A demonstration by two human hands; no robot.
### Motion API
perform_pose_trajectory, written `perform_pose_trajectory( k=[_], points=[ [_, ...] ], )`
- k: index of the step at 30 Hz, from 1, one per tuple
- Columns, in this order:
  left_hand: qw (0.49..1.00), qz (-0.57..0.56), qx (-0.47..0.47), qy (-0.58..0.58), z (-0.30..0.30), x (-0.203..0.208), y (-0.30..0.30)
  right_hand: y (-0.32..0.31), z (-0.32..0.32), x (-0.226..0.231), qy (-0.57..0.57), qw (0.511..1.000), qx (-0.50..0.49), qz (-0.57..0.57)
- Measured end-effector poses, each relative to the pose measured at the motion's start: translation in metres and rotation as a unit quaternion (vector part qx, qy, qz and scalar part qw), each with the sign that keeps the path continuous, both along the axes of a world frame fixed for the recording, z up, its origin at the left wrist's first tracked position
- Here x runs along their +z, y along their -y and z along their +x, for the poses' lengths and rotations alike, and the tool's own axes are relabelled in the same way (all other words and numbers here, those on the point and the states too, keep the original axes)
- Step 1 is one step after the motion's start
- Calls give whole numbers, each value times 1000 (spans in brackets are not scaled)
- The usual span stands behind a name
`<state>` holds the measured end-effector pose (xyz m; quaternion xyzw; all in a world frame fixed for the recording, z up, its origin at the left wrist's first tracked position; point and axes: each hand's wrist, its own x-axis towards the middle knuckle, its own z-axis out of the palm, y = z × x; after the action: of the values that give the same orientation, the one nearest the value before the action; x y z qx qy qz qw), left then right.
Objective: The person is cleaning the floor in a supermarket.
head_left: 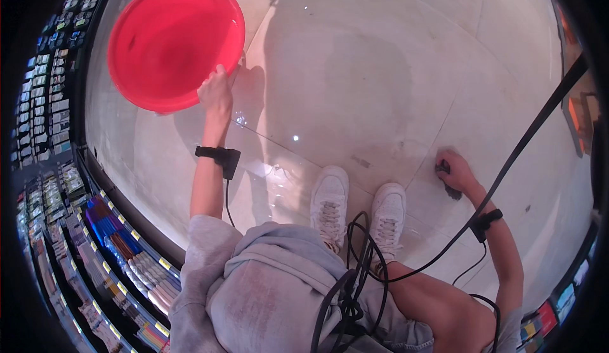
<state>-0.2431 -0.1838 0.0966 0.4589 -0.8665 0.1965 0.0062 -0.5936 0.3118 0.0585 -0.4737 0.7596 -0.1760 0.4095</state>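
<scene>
At the upper left, my left hand (217, 91) is closed on the near right rim of a wide, round red basin (171, 39). A dark mark shows on the basin's inside wall. On the right, my right hand (458, 173) grips a small dark scrub brush (453, 192) down at the tiled floor (342, 73). The hand covers most of the brush, and its bristly dark end shows below the fingers. Each wrist wears a black strap with a small box and a cable.
My white shoes (329, 204) stand between the hands. A black cable (507, 162) crosses from the upper right to a tangle of cords (361, 258) by my knee. Shelves of packaged goods (120, 245) line the left side. Light glints off the floor.
</scene>
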Motion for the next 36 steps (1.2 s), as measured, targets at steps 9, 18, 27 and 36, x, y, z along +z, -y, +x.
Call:
perform_pose_trajectory(
  k=[9,18,27,36],
  points=[
    [997,3,47,-53,4,10,-1,3,-3,-3,-5,1000,1,-12],
    [999,-11,-11,-51,15,21,2,-4,-1,-8,-3,1000,8,-12],
    [999,7,25,-32,18,30,14,-8,4,-6,-7,1000,11,7],
    [997,-4,43,-57,16,24,10,2,0,-1,-4,1000,7,3]
  ],
)
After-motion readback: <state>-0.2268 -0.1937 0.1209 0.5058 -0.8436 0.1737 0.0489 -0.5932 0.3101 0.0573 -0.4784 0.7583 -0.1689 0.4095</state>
